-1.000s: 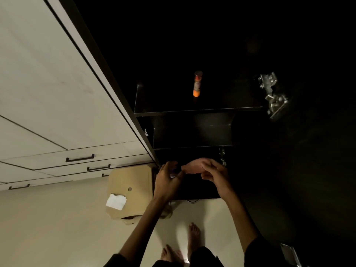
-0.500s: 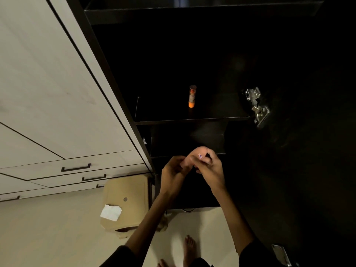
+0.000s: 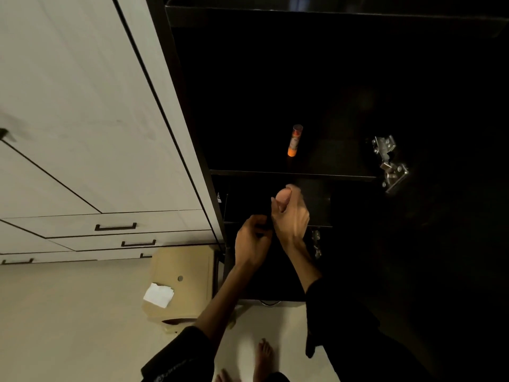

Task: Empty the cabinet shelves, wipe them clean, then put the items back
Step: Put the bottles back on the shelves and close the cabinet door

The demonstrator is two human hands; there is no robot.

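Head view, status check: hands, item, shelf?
Right hand grips a pinkish item, raised toward the shelf. Left hand curled just below; what it holds is unclear. Orange tube upright on shelf.

A home: pale drawer fronts, dark open cabinet, bare feet.

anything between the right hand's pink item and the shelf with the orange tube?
Nothing visible. The right hand grips the pink item just below the shelf's front edge. The orange tube stands alone further back, and the left hand is lower. The cabinet interior is dark, so small things could be missed.
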